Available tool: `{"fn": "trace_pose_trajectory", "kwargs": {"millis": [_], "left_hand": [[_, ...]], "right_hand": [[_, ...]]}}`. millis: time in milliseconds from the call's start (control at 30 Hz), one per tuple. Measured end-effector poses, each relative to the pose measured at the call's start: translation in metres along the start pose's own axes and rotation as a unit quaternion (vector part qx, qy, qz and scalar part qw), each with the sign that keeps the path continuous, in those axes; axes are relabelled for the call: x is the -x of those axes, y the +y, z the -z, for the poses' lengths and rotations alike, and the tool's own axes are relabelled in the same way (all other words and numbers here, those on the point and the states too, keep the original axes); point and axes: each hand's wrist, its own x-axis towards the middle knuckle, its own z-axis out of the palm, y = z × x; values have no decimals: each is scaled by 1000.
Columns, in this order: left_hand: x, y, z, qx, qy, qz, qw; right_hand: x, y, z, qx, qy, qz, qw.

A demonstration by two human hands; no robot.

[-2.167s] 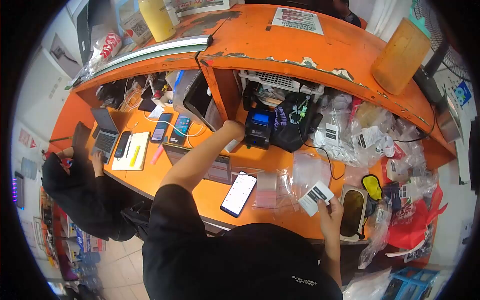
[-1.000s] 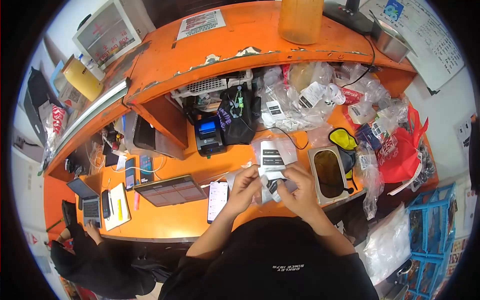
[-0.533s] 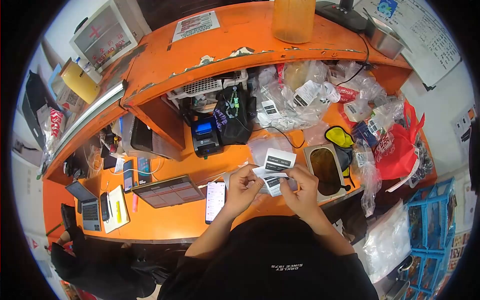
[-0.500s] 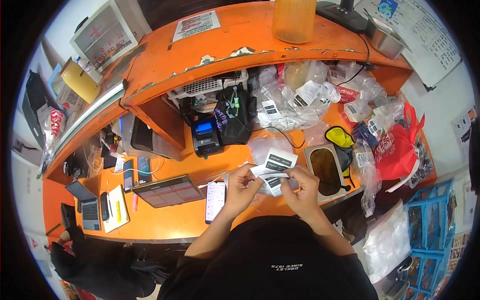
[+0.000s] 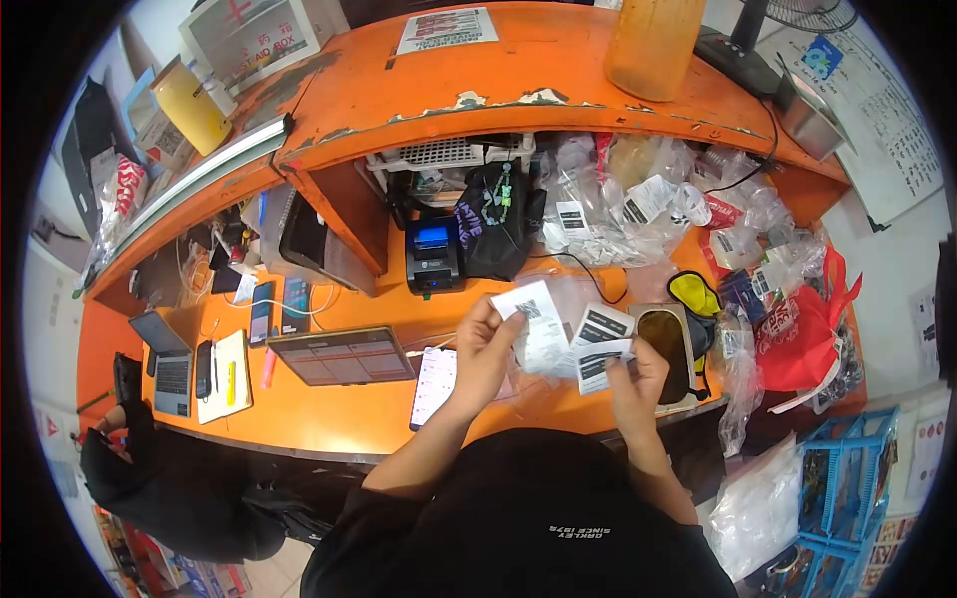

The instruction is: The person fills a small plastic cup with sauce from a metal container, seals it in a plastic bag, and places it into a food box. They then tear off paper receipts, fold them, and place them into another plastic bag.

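A long white receipt with a printed code is pinched between the thumb and fingers of my left hand, its lower end curling. My right hand grips a few white paper slips with black printed blocks, one folded over another. The two sets of paper are side by side above the orange counter. Beside my left forearm lies a phone with its screen lit. Close to my right hand is a tray with a dark brown inside.
A small black printer stands behind my hands, with plastic bags to its right. A tablet leans on the left, near a notebook and laptop. A red bag sits at right. Another person's sleeve shows at left.
My hands have moved apart. The receipt now hangs from my left hand, separate from the slips in my right. The head view has shifted, moving the counter slightly rightward.
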Motion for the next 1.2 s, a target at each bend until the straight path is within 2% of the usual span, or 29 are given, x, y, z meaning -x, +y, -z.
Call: {"fn": "trace_pose_trajectory", "kwargs": {"millis": [33, 67, 133, 167, 200, 267, 333, 367, 400, 433, 467, 533, 567, 600, 667, 700, 733, 800, 867, 933, 1200], "left_hand": [[-3, -2, 8, 29, 3, 11, 1000], [-3, -3, 12, 28, 5, 9, 1000], [-8, -1, 17, 134, 40, 24, 990], [-9, -1, 17, 143, 67, 35, 987], [-10, 0, 15, 141, 63, 35, 987], [-9, -1, 8, 187, 91, 24, 978], [-1, -5, 1, 180, 93, 25, 979], [4, -7, -4, 149, 104, 13, 983], [10, -9, -7, 117, 115, 1, 987], [15, -22, -2, 65, 117, -23, 991], [20, -34, 2, 62, 87, -87, 990], [31, -46, 8, -57, 60, -98, 992], [35, -48, 9, -4, 15, -80, 997], [32, -50, 13, -4, 13, -81, 997], [28, -47, 24, 81, -89, 7, 993], [22, -53, 35, 13, -123, 26, 992], [15, -45, 36, -21, -170, 16, 985], [1, -28, 32, -101, -213, -91, 968], [9, 4, 8, -67, -176, 28, 982], [6, 9, 0, -69, -157, 26, 985], [3, 4, -7, 25, -112, 70, 991]], "right_hand": [[1, -1, 1, -61, 17, -47, 997], [1, -1, 2, -62, 15, -47, 997], [-1, 0, 7, -230, -60, -98, 966], [1, 6, 17, -278, -150, -164, 935], [2, 12, 13, -306, -206, -147, 918], [4, 8, 1, -316, -293, -209, 878], [12, 14, -11, -385, -275, -271, 838], [12, 16, -14, -415, -246, -264, 835], [13, 17, -20, -432, -163, -240, 854], [7, 7, -25, -407, -107, -211, 882], [0, -6, -28, -379, -51, -182, 906], [-7, -15, -26, -362, -22, -172, 916], [-8, -17, -25, -342, 2, -165, 925], [-8, -15, -22, -343, 3, -163, 925], [-5, -10, -12, -122, -100, -15, 987], [-7, -10, -11, -39, -115, 36, 992], [-7, -12, -11, -40, -119, 33, 992], [-6, -20, -13, 80, -165, 145, 972], [-4, -23, -15, 105, -176, 159, 966], [-1, -20, -15, 117, -199, 134, 964], [2, -14, -15, 102, -175, 117, 972]]}}
